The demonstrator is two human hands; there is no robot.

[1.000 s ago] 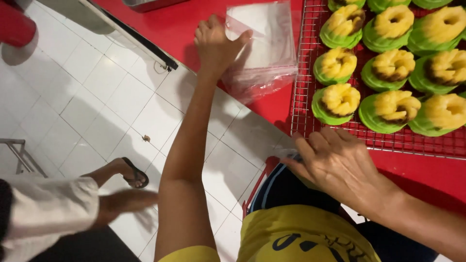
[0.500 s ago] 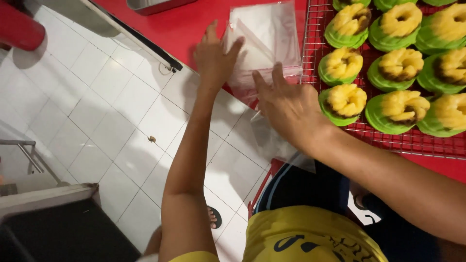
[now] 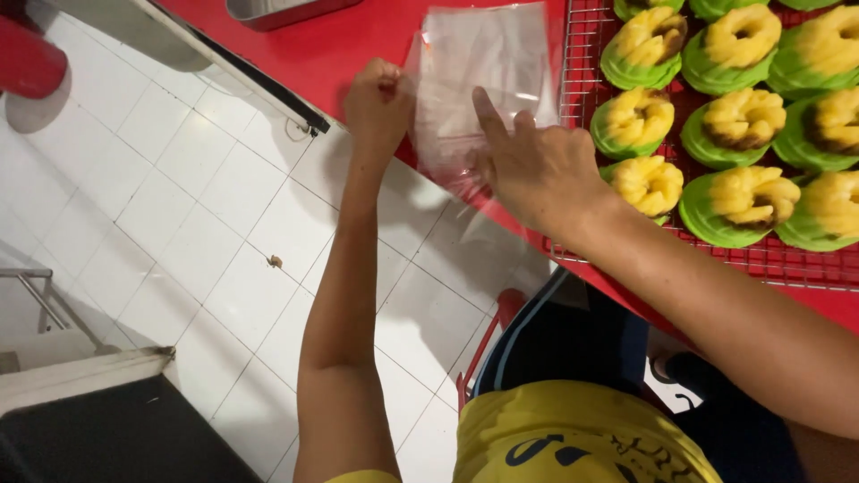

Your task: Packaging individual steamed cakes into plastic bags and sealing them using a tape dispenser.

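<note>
At the near edge of the red counter (image 3: 349, 45), a stack of clear plastic bags (image 3: 488, 80) lies flat, its lower end reaching past the edge over the white tiled floor (image 3: 179, 224). The left hand (image 3: 380, 103) is closed in a pinch on the left side of the bags, thumb and fingers bunched on the plastic. The right hand (image 3: 537, 165) rests on the lower right part of the same stack, forefinger stretched out along the film and the other fingers curled; whether it grips a sheet or only presses on it cannot be told.

Just to the right of the bags, a wire cooling rack (image 3: 805, 264) carries rows of green and yellow ring-shaped cakes (image 3: 738, 116), the nearest cake almost touching the right hand's knuckles. Between the bags and the rack's left rim there is only a thin strip of bare counter, while to the left of the bags the counter runs free up to a metal tray (image 3: 277, 9) at the far edge.

The tray and the rack are cut off by the frame's top and right sides. How many bags lie in the stack is hard to make out through the glare. The right hand hides the lower right corner of the stack.
</note>
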